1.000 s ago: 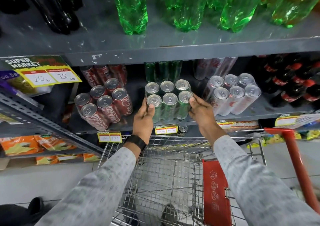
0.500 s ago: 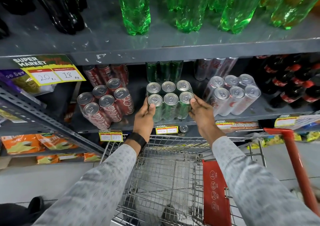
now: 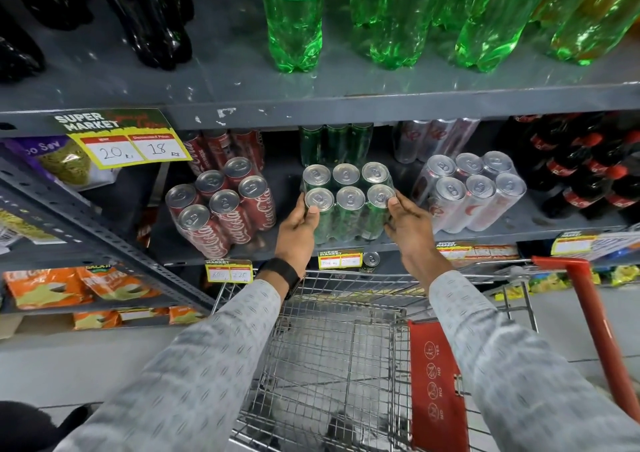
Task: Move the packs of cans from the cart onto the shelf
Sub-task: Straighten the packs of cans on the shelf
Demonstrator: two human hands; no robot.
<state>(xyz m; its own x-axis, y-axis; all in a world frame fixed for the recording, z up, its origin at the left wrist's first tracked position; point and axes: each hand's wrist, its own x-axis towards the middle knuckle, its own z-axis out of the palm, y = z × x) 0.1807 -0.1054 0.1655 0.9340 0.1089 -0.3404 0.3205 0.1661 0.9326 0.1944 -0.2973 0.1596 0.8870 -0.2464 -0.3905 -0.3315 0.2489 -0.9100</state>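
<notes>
A shrink-wrapped pack of green cans (image 3: 348, 206) stands on the grey middle shelf (image 3: 519, 225), near its front edge. My left hand (image 3: 299, 225) grips the pack's left side and my right hand (image 3: 405, 221) grips its right side. To its left leans a pack of red cola cans (image 3: 225, 209). A pack of silver cans (image 3: 471, 192) lies to its right. The wire cart (image 3: 346, 358) stands below my arms and its basket holds no packs.
More green, red and silver cans stand at the back of the shelf. Green soda bottles (image 3: 294, 19) and dark bottles (image 3: 152, 19) fill the shelf above. Small cola bottles (image 3: 595, 171) sit at the right. The cart's red handle (image 3: 595, 309) rises at the right. Snack bags (image 3: 69, 287) lie low left.
Both hands keep their hold on the green pack, which stays at the same spot on the shelf. Only my view has shifted slightly.
</notes>
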